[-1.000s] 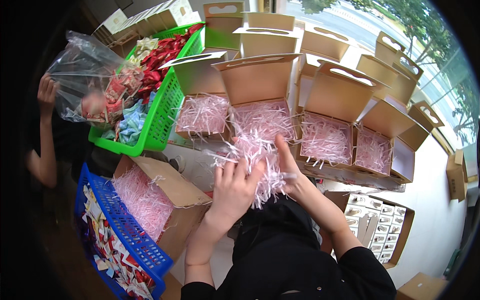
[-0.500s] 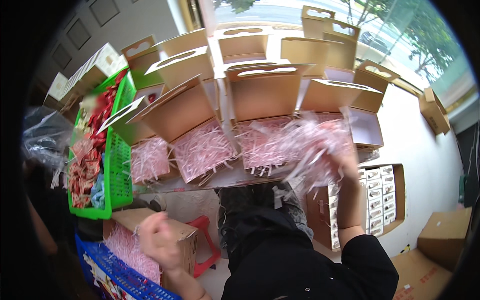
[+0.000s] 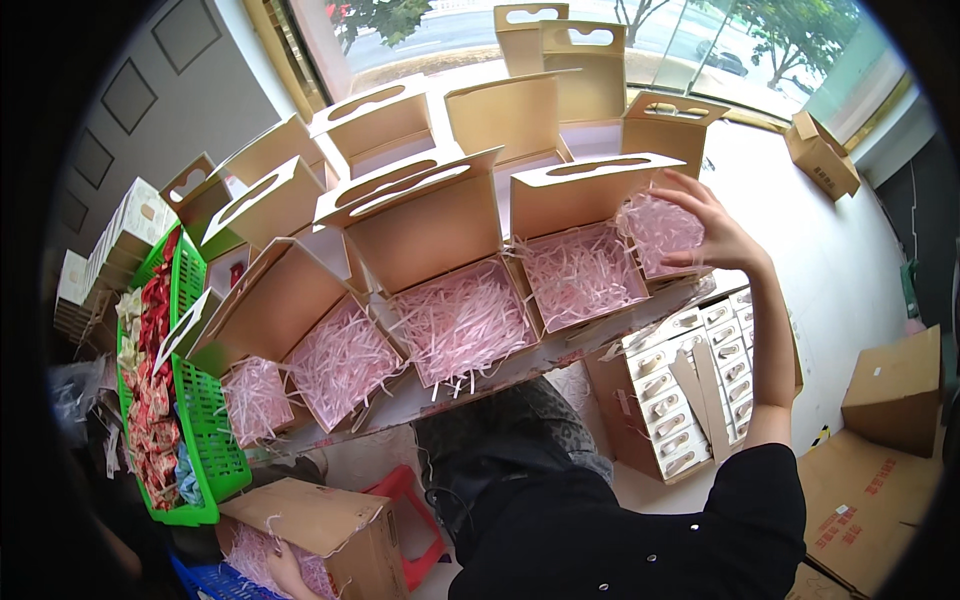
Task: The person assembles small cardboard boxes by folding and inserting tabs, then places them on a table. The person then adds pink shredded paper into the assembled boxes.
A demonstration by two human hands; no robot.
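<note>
My right hand (image 3: pixel 715 228) is at the rightmost gift box in the front row, fingers curved and spread apart around a clump of pink shredded paper (image 3: pixel 664 238). The clump rests at the box's opening. At lower left, my left hand (image 3: pixel 287 572) reaches into a brown carton (image 3: pixel 320 512) of pink shredded paper (image 3: pixel 255 555); its fingertips are hidden among the strands. Several open gift boxes with handle-cut lids stand in the front row, such as the middle box (image 3: pixel 430 235), lined with pink shredded paper (image 3: pixel 465 325).
More open gift boxes (image 3: pixel 505 115) stand behind. A green basket (image 3: pixel 215 410) of small wrapped packets is at left, above a blue basket (image 3: pixel 215 582). A red stool (image 3: pixel 415 525) is below the table edge. White small boxes fill a carton (image 3: pixel 625 420) at right; flattened cardboard (image 3: pixel 860 500) lies beyond.
My right hand has opened its fingers at the rightmost box, where the clump of shredded paper now lies. My left hand has gone down into the carton. The view has shifted right.
</note>
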